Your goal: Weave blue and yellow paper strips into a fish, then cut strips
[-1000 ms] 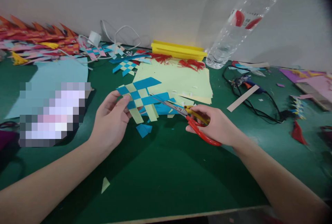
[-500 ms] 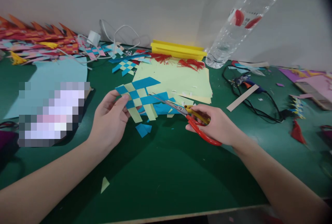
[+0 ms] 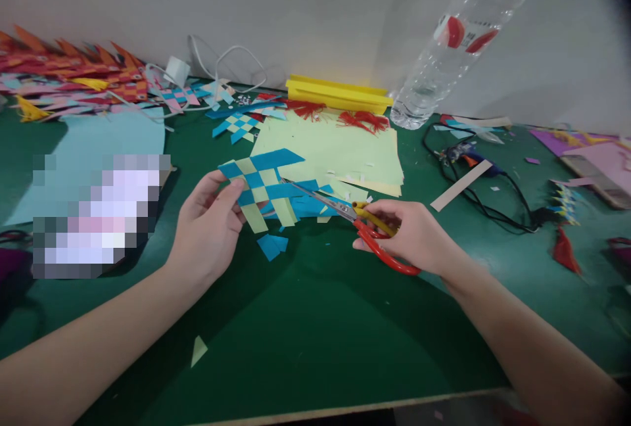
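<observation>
Blue-and-pale-yellow checkered woven paper (image 3: pixel 263 184), red-and-yellow-handled scissors (image 3: pixel 367 232), green table (image 3: pixel 315 321).

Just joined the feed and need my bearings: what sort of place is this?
Probably a paper-craft workbench. A green table against a wall holds a stack of pale yellow sheets and a pile of finished woven pieces; the right hand holds scissors at a blue-and-yellow weave.

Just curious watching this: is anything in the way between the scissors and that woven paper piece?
Nothing visible. The scissors in the right hand already reach the woven paper piece, which the left hand holds above the green table.
</observation>
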### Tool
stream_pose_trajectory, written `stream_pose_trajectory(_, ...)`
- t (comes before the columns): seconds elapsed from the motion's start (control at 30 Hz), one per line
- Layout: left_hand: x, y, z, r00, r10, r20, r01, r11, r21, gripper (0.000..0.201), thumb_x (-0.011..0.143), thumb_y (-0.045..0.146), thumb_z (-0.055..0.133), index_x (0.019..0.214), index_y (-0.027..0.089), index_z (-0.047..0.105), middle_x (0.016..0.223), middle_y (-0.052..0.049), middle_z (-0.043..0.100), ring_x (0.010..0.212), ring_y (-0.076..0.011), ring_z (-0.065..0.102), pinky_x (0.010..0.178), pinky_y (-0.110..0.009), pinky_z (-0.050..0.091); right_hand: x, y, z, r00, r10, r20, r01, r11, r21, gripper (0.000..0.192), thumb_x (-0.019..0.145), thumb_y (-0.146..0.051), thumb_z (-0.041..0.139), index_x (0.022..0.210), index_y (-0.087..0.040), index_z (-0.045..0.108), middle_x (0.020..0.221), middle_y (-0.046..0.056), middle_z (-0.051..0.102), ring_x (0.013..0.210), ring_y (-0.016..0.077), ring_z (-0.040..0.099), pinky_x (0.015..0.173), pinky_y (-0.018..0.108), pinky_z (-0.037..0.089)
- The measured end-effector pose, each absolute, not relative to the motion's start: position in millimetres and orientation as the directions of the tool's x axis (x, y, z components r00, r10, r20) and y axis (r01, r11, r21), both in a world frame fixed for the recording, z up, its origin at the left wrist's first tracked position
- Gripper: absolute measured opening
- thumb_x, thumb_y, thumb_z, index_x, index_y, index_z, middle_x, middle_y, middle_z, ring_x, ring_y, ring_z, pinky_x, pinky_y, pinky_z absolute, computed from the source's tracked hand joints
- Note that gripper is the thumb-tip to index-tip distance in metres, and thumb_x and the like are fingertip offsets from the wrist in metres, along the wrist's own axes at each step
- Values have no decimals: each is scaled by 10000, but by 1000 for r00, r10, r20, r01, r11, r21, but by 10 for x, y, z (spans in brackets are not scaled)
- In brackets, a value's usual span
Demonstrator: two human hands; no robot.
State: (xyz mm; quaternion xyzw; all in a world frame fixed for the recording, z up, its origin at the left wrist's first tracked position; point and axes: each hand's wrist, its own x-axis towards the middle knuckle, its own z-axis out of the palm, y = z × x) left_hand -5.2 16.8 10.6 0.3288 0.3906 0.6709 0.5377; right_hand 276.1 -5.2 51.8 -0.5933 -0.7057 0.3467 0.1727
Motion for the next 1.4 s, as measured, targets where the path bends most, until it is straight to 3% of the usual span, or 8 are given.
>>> stream_pose_trajectory(0.23, -51, 168, 104, -219, 976, 16, -455, -117, 883, 78, 842, 177, 718, 873, 247, 710, 882, 48, 693, 817, -115, 703, 752, -268, 655, 2760, -55, 529, -210, 960, -183, 721, 26, -693, 406, 628, -477, 819, 906, -209, 694, 727, 5, 646, 603, 140, 524, 538, 293, 411)
stream_pose_trajectory(0.37, -65, 179, 99, -232, 972, 35, -417, -132, 899, 71, 849, 194, 716, 902, 240, 708, 920, 31, 712, 819, -127, 707, 765, -289, 650, 2743, -56, 577, -224, 967, -124, 718, 77, -692, 499, 627, -448, 822, 1033, -216, 648, 1011, 54, 695, 824, 203, 639, 696, 329, 520)
stream_pose_trajectory(0.5, -77, 186, 95, -253, 966, 53, -375, -149, 915, 75, 861, 213, 706, 935, 217, 696, 974, -3, 727, 832, -137, 709, 813, -324, 636, 2768, -35, 598, -236, 967, -96, 760, 122, -638, 641, 657, -468, 793, 1198, -207, 571, 1207, 98, 635, 1015, 255, 634, 852, 393, 538)
stream_pose_trajectory(0.73, -55, 163, 137, -273, 960, 55, -346, -151, 926, 129, 838, 218, 725, 958, 192, 688, 950, -27, 738, 813, -155, 715, 805, -329, 628, 2801, -29, 604, -304, 948, -91, 784, 195, -589, 594, 691, -456, 756, 1207, -210, 594, 1222, 113, 640, 1042, 279, 643, 862, 412, 549)
stream_pose_trajectory(1.23, -16, 122, 183, -270, 956, 112, -330, -201, 922, 134, 851, 227, 714, 980, 194, 695, 944, -30, 740, 891, -172, 714, 816, -340, 625, 2770, -54, 581, -346, 925, -158, 776, 187, -603, 578, 675, -500, 763, 1174, -242, 629, 1210, 71, 655, 1064, 258, 640, 888, 400, 537)
stream_pose_trajectory(1.4, -7, 115, 178, -242, 965, 101, -385, -191, 903, 118, 833, 201, 726, 945, 228, 702, 922, 15, 734, 818, -150, 717, 786, -327, 639, 2759, -70, 592, -363, 916, -170, 765, 189, -616, 565, 678, -503, 769, 1167, -255, 631, 1217, 58, 656, 1071, 255, 635, 892, 395, 532)
